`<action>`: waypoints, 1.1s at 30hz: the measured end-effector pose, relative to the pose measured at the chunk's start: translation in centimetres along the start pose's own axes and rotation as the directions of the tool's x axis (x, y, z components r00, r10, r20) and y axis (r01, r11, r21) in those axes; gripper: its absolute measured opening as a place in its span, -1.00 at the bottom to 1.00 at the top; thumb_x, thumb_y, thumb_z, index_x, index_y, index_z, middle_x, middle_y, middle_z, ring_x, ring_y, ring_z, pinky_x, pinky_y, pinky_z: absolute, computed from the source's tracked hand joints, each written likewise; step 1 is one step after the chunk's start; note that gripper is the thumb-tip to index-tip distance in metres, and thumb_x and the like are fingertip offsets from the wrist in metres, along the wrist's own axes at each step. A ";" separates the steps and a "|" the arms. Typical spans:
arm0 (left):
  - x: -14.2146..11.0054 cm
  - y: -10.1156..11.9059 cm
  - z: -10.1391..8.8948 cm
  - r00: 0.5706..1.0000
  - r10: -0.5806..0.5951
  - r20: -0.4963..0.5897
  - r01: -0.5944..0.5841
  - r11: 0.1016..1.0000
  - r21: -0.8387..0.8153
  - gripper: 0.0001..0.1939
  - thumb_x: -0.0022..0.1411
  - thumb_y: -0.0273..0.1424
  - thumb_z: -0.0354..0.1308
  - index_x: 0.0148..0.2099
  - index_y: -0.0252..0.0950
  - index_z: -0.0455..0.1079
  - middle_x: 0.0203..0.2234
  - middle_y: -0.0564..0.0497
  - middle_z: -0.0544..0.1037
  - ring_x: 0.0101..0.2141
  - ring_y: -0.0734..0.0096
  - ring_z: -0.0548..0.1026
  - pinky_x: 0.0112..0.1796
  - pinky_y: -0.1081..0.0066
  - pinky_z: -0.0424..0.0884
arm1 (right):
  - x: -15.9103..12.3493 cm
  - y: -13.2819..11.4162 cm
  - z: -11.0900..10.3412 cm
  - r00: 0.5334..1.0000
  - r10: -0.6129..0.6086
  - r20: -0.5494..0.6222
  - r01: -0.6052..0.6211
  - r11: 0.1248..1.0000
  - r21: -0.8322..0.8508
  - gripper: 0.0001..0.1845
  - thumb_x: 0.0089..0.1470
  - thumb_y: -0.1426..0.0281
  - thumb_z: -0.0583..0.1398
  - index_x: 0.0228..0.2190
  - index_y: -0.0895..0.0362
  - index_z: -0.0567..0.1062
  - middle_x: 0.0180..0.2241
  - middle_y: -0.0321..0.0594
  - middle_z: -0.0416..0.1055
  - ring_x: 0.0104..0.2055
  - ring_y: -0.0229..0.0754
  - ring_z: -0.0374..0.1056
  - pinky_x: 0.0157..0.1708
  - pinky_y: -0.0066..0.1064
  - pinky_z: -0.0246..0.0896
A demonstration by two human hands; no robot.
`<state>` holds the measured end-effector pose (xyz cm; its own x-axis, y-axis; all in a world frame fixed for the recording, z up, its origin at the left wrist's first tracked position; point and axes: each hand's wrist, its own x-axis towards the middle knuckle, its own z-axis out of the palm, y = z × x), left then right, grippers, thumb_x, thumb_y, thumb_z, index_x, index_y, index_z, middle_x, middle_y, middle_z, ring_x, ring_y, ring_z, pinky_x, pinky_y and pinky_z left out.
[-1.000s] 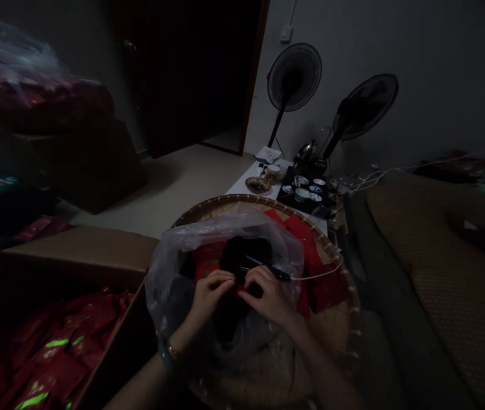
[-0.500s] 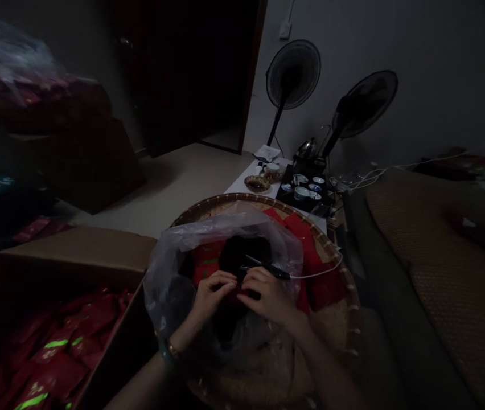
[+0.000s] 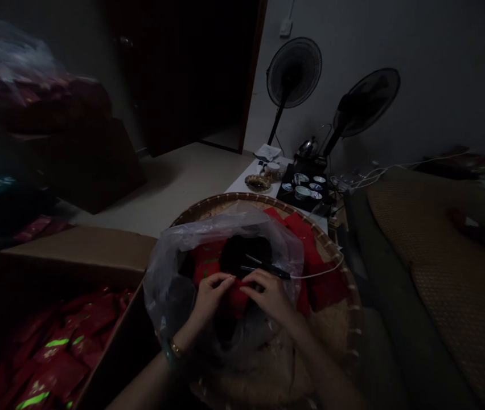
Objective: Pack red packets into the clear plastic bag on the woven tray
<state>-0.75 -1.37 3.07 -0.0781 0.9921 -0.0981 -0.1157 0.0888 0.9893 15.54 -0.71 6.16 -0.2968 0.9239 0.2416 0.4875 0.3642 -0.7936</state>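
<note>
Over an open clear plastic bag point(image 3: 169, 245), both hands pinch a small red cloth piece, perhaps a pouch point(image 3: 238, 299). My left hand point(image 3: 210, 293) grips its left side between thumb and fingers. On its right side is my right hand point(image 3: 270, 293), its thumb and fingers likewise closed. A black tool with two thin pointed tips point(image 3: 274, 270), trailing a white cord, lies across the right fingers; how it is held is hidden. Inside the bag are red pieces with green marks point(image 3: 206, 259) and something black point(image 3: 246, 250). The bag sits in a round woven bamboo tray point(image 3: 340, 324).
Flat red pieces point(image 3: 304, 233) lie at the tray's right. To the left stands a cardboard box point(image 3: 84, 245) of red packets point(image 3: 58, 364). Beyond are a low table with small cups point(image 3: 302, 192) and two standing fans point(image 3: 294, 73). A woven-mat seat point(image 3: 434, 256) is on the right.
The red cloth piece now shows clearly between my hands, hanging below the fingertips, where it was dark before. Both hands have shifted only slightly.
</note>
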 end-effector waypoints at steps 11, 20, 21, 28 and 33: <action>0.3 0.2 0.4 0.997 -0.058 0.052 0.055 0.997 0.062 -0.83 -0.20 -0.32 0.31 -0.50 -0.30 0.50 -0.56 0.00 0.56 -0.46 0.34 0.47 -0.37 0.44 0.35 | 0.6 2.3 0.6 0.963 0.251 0.094 -0.266 0.940 0.212 -0.85 -0.18 0.34 0.26 -0.49 0.15 0.56 -0.50 -0.24 0.52 -0.47 -0.21 0.39 -0.47 -0.43 0.25; 0.5 -1.0 0.9 0.873 -0.324 0.364 0.369 0.927 -0.060 -0.58 -0.29 -0.31 0.39 -0.31 -0.39 0.46 -0.54 0.03 0.53 -0.53 0.46 0.44 -0.46 0.50 0.30 | 1.5 4.1 0.9 0.963 0.243 0.115 -0.259 0.953 0.157 -0.86 -0.16 0.34 0.26 -0.52 0.17 0.57 -0.51 -0.23 0.52 -0.44 -0.16 0.40 -0.42 -0.40 0.24; 0.6 -1.2 0.9 0.846 -0.364 0.389 0.427 0.900 -0.086 -0.60 -0.27 -0.30 0.39 -0.33 -0.40 0.45 -0.56 0.03 0.53 -0.55 0.47 0.44 -0.47 0.50 0.29 | 1.8 4.6 0.7 0.965 0.238 0.110 -0.253 0.956 0.152 -0.83 -0.12 0.31 0.24 -0.49 0.16 0.56 -0.49 -0.22 0.52 -0.42 -0.16 0.41 -0.40 -0.39 0.25; 1.8 -0.2 1.0 0.838 -0.441 0.320 0.526 0.807 -0.267 -0.65 -0.25 -0.33 0.40 -0.39 -0.39 0.42 -0.57 -0.02 0.54 -0.54 0.39 0.49 -0.46 0.46 0.35 | 3.1 7.1 -0.8 0.997 0.057 0.051 -0.027 0.882 -0.470 -0.49 -0.13 0.43 0.26 -0.06 0.13 0.38 -0.16 -0.05 0.41 -0.11 -0.01 0.28 -0.15 -0.19 0.18; 1.9 -0.2 1.0 0.823 -0.436 0.365 0.551 0.770 -0.321 -0.65 -0.25 -0.42 0.40 -0.34 -0.39 0.43 -0.50 -0.06 0.56 -0.46 0.36 0.52 -0.39 0.45 0.38 | 3.2 7.6 -0.2 0.989 0.105 0.104 -0.004 0.722 -0.691 -0.43 -0.17 0.52 0.27 -0.04 0.16 0.34 -0.20 0.02 0.41 -0.12 0.04 0.27 -0.17 -0.15 0.17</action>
<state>0.11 0.58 2.84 0.3479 0.8098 -0.4724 -0.4503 0.5863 0.6735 18.45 5.00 0.96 -0.3276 0.9398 0.0973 0.9212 0.3406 -0.1881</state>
